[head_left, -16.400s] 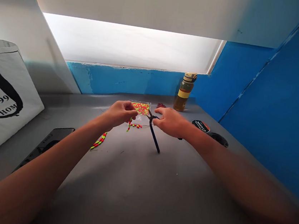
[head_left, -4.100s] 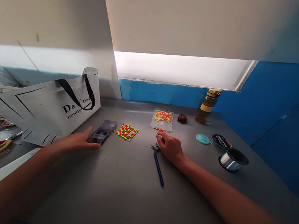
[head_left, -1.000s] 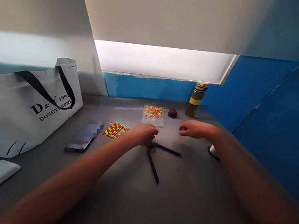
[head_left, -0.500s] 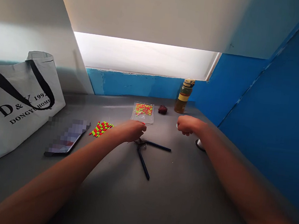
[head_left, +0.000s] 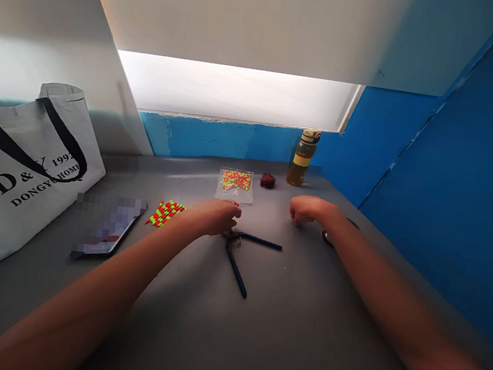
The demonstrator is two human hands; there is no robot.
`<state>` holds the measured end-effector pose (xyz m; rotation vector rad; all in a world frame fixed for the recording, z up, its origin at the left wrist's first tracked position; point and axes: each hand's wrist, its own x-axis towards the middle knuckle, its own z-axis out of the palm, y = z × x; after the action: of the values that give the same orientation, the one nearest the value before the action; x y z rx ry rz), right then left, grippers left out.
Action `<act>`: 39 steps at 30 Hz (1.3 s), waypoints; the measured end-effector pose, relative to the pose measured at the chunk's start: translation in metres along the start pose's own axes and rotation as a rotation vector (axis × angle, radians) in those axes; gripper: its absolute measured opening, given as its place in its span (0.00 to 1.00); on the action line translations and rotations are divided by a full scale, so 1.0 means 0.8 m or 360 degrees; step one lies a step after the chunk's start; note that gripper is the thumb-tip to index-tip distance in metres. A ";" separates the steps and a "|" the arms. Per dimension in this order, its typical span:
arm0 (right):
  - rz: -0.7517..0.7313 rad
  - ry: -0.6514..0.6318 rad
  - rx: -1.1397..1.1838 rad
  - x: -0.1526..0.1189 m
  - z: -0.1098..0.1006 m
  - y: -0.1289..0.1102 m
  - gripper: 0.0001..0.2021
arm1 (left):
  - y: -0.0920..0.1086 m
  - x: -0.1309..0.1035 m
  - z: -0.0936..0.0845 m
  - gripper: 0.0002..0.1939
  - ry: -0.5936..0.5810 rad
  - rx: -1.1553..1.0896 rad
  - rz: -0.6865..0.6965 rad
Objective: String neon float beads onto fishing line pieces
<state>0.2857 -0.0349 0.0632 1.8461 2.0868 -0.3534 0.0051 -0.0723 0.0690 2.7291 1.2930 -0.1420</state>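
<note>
The two hands are apart over the grey surface (head_left: 284, 320). The left hand (head_left: 217, 216) reaches in over the head of the pliers with dark blue handles (head_left: 233, 238), its fingers bent inward beside a few small red beads (head_left: 234, 203) – whether they are clamped on them, I cannot tell. The pliers lie with handles spread, one toward the near side, one toward the right. The right hand (head_left: 306, 209) is curled closed, well apart to the right; whether it holds anything is hidden.

Beyond the left hand lies a clear plastic bag of red and yellow-green beads (head_left: 235, 181), with a dark red bundle of cord (head_left: 268, 180) just right of it and an upright amber bottle (head_left: 301, 160) farther right. To the left are a flat patch of strung red and green beads (head_left: 165, 213), a black-edged phone (head_left: 110, 232) and a white bag with black handles (head_left: 50, 151).
</note>
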 end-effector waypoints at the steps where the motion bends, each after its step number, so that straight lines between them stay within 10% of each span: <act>1: -0.0004 0.0010 -0.0033 0.001 0.002 0.000 0.05 | 0.000 0.000 0.001 0.14 0.0001 0.0003 0.0002; 18: -0.0295 -0.0088 0.0304 -0.058 -0.041 -0.013 0.02 | 0.030 0.014 0.010 0.17 0.0414 -0.0317 0.0142; 22: -0.0133 0.0009 0.0154 -0.053 -0.038 -0.004 0.08 | 0.032 0.013 0.009 0.15 0.0381 -0.0238 0.0141; 28: 0.0175 -0.0404 0.0053 -0.030 -0.019 -0.002 0.07 | 0.025 0.013 0.009 0.15 0.0329 -0.0113 0.0124; 34: -0.0405 -0.0664 0.0645 -0.021 -0.016 -0.010 0.08 | 0.021 0.014 0.014 0.14 0.0411 -0.0047 0.0192; 39: -0.0531 -0.0428 0.0712 -0.031 -0.031 -0.006 0.10 | 0.033 0.018 0.020 0.13 0.0309 0.0028 0.0286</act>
<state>0.2817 -0.0486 0.0957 1.5362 2.2424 -1.1656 0.0339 -0.0802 0.0528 2.9169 1.0830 0.1319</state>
